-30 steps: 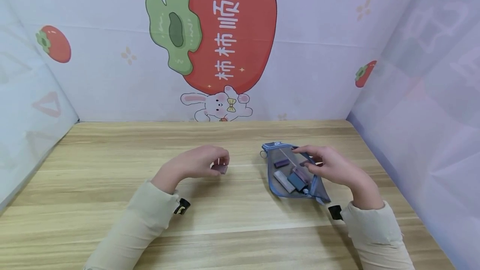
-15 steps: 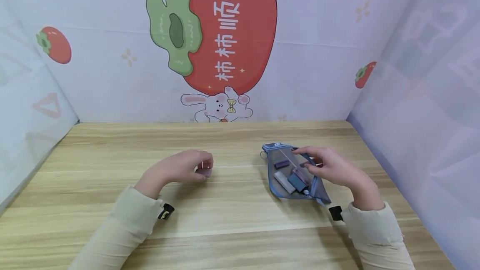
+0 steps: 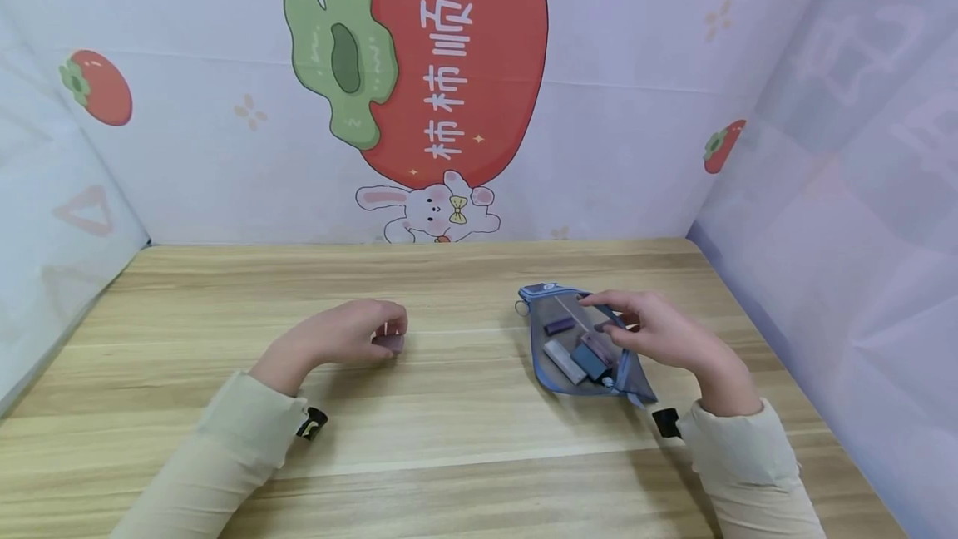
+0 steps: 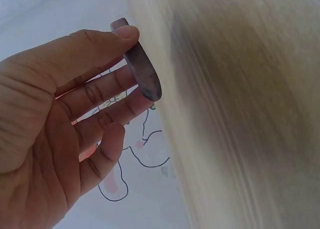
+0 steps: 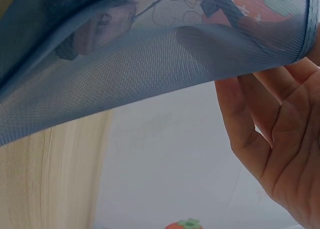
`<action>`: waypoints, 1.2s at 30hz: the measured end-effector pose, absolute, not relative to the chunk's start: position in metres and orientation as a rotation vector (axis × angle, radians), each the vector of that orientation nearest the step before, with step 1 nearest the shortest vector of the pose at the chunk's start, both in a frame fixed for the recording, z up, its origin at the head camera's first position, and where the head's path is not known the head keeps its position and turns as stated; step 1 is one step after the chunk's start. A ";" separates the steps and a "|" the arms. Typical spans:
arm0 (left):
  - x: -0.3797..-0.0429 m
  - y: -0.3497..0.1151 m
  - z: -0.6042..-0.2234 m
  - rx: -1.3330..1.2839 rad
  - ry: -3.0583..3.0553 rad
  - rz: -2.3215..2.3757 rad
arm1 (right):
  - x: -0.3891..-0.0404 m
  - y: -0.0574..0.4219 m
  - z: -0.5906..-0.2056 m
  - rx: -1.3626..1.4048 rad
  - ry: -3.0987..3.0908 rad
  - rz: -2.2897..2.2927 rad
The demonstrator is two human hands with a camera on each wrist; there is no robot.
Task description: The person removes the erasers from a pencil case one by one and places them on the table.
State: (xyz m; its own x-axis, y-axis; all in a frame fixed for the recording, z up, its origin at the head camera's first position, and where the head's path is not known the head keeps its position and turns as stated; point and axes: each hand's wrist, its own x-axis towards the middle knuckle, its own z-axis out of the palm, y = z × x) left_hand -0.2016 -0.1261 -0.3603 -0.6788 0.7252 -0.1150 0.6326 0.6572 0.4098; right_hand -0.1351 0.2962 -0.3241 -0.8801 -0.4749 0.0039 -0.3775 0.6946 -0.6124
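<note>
One small block in the left hand, the pouch in the right

And here we are, both hands busy over the wooden table [image 3: 449, 431]! The left hand [image 3: 333, 333] has a small mauve block [image 3: 390, 343] pinched between thumb and fingertips, above the tabletop and well apart from the pouch [image 3: 576, 338]. Across on the other side, the right hand [image 3: 666, 333] has thumb and fingers at the rim, gripping the mesh by its mouth — the pouch sits tilted, sagging under its load

The step in hand looks to be the handling of a single block while the pouch is held ready; from here I cannot tell whether the piece is bound in or out. Either way, the next move calls for a steady pinch on the left and a firm hold on that soft rim

Now for the looks: the block is slim, dull-sheened, rounded at its lower end. The pouch is see-through grey-blue with a brighter blue border, showing a dark purple piece [image 3: 558, 326], a pale bar [image 3: 565, 361] and a blue block [image 3: 590, 363] — quite a line-up in there
</note>
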 end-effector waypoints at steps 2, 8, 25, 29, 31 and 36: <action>-0.202 -0.127 -0.360 1.098 2.609 0.501 | -0.136 0.296 -0.324 -0.691 2.741 -0.946; -0.204 -0.128 -0.359 1.098 2.605 0.511 | -0.138 0.295 -0.323 -0.706 2.751 -0.934; -0.211 -0.128 -0.369 1.082 2.620 0.479 | -0.135 0.296 -0.323 -0.696 2.737 -0.941; -0.212 -0.129 -0.371 1.065 2.620 0.452 | -0.134 0.295 -0.323 -0.697 2.739 -0.951; -0.213 -0.129 -0.371 1.075 2.616 0.450 | -0.134 0.295 -0.322 -0.695 2.729 -0.960; -0.213 -0.129 -0.371 1.100 2.613 0.451 | -0.132 0.294 -0.320 -0.684 2.715 -0.963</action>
